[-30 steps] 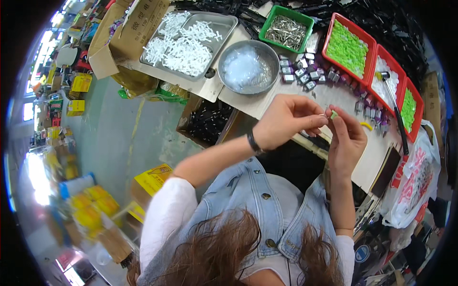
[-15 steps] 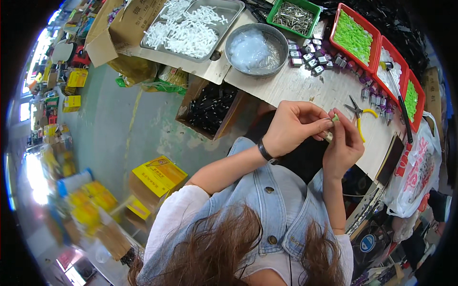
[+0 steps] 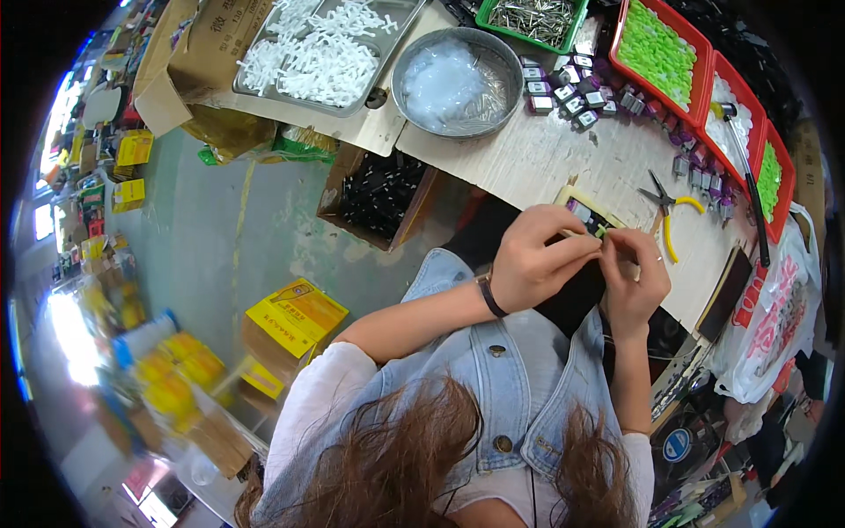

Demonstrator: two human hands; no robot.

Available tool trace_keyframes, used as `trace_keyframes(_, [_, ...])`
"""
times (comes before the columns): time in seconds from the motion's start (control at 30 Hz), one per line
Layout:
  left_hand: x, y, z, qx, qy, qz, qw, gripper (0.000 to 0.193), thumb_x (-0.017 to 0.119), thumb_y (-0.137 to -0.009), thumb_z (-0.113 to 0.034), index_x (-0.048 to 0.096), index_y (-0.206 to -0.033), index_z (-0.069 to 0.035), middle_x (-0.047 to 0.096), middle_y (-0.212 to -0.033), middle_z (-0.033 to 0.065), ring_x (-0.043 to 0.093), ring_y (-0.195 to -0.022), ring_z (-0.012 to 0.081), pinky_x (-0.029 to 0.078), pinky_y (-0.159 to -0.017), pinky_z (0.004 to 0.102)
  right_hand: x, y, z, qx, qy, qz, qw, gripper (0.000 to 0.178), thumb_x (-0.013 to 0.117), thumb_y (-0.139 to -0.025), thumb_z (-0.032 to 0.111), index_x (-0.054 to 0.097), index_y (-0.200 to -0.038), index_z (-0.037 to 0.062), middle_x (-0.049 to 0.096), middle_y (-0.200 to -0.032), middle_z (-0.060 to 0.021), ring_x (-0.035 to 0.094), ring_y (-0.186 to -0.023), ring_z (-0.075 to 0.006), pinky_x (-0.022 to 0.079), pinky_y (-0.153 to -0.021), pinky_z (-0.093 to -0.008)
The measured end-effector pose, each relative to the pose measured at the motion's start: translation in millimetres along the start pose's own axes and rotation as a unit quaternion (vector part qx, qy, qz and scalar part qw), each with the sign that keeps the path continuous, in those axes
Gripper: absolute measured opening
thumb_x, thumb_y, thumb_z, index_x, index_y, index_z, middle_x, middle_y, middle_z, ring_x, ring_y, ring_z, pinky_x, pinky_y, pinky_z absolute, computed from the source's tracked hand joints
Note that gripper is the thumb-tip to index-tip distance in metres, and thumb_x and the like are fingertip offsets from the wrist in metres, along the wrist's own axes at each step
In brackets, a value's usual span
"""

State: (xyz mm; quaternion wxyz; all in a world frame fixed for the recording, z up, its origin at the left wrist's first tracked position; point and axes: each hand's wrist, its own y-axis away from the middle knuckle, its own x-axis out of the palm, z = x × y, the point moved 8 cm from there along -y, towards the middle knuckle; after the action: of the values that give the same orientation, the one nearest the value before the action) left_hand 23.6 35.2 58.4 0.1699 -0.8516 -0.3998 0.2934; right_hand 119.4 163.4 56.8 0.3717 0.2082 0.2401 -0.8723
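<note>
My left hand [image 3: 539, 262] and my right hand [image 3: 635, 280] meet at the table's near edge, both closed in a pinch. A small bright green plastic piece [image 3: 600, 232] shows between their fingertips. Fingers cover most of it. Just beyond, a cream-coloured frame or holder [image 3: 573, 193] with something dark and pale in it rests at the table edge, partly hidden by my left hand. To the right of my hands lie pliers [image 3: 676, 205] with yellow handles, jaws apart.
Red trays [image 3: 700, 106] of green and white pieces line the right side, a black-handled tool [image 3: 755, 207] across them. Purple-and-white small parts [image 3: 563, 97] lie beside a round metal pan [image 3: 412, 106]. A metal tray [image 3: 356, 107] of white pieces and a green bin [image 3: 576, 31] stand behind.
Both hands have lowered slightly toward me with the green piece. The cream frame beyond them has come into clearer view. The whole view has shifted a little.
</note>
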Motion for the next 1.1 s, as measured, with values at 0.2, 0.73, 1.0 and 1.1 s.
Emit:
trace_keyframes(0.2, [10, -2, 20, 0.125, -0.022, 0.092, 0.988, 0.019, 0.074, -0.077, -0.009, 0.07, -0.094, -0.007, 0.069, -0.108, 0.0053, 0.065, -0.105, 0.0244, 0.05, -0.088, 0.0387, 10, -12, -8, -0.016, 0.025, 0.043, 0.999, 0.015, 0.071, -0.077, -0.007, 0.065, -0.088, -0.0004, 0.063, -0.083, -0.0073, 0.06, -0.068, -0.0151, 0.049, -0.062, -0.0261])
trace_keyframes(0.73, [16, -14, 12, 0.207, -0.063, 0.215, 0.952, 0.013, 0.067, -0.075, -0.017, 0.065, -0.087, -0.012, 0.066, -0.112, 0.0011, 0.059, -0.11, 0.0236, 0.046, -0.091, 0.0407, 14, -28, -5, -0.003, 0.083, 0.127, 0.988, 0.021, 0.073, -0.072, -0.008, 0.065, -0.089, 0.001, 0.063, -0.08, -0.0077, 0.061, -0.068, -0.0174, 0.049, -0.059, -0.0281])
trace_keyframes(1.0, [40, -25, -21, 0.251, -0.203, 0.357, 0.876, 0.009, 0.059, -0.074, -0.017, 0.057, -0.076, -0.008, 0.058, -0.081, 0.0054, 0.058, -0.091, 0.0231, 0.043, -0.097, 0.0415, -5, -53, -5, -0.052, 0.094, 0.221, 0.969, 0.014, 0.074, -0.075, 0.0, 0.069, -0.087, 0.0038, 0.068, -0.08, -0.0081, 0.065, -0.071, -0.0216, 0.051, -0.064, -0.0302])
trace_keyframes(1.1, [41, -32, -27, 0.25, -0.203, 0.377, 0.868, 0.009, 0.059, -0.071, -0.015, 0.055, -0.074, -0.007, 0.054, -0.073, 0.0039, 0.055, -0.079, 0.0207, 0.045, -0.092, 0.0387, -94, -144, -59, 0.002, 0.202, -0.063, 0.977, 0.016, 0.067, -0.091, 0.014, 0.072, -0.101, 0.0029, 0.073, -0.089, -0.0099, 0.069, -0.076, -0.0185, 0.051, -0.07, -0.0295])
